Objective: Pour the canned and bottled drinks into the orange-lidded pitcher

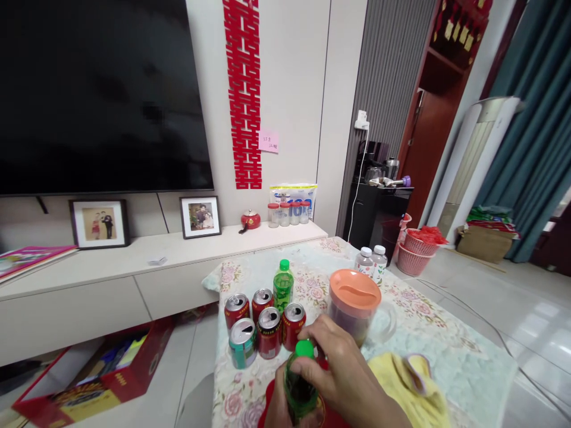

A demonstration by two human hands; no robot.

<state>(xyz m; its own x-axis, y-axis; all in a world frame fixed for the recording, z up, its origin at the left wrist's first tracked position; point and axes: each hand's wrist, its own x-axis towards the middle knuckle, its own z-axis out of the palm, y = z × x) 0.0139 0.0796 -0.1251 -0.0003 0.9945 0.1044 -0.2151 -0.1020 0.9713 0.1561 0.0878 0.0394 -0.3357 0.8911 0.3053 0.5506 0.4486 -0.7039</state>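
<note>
Low in the view, cut off at the wrist, the left hand (279, 397) wraps the body of a green bottle (298, 380), whose base is hard to make out behind the fingers; the right hand (334, 353) pinches around its green cap (304, 348), its farther fingers partly hidden. A red item (269, 399) beneath is mostly covered. On the bench (473, 371), cans (269, 336) partly hide another green bottle (284, 285), and the bottom edge crops a yellow cloth (401, 383)
</note>
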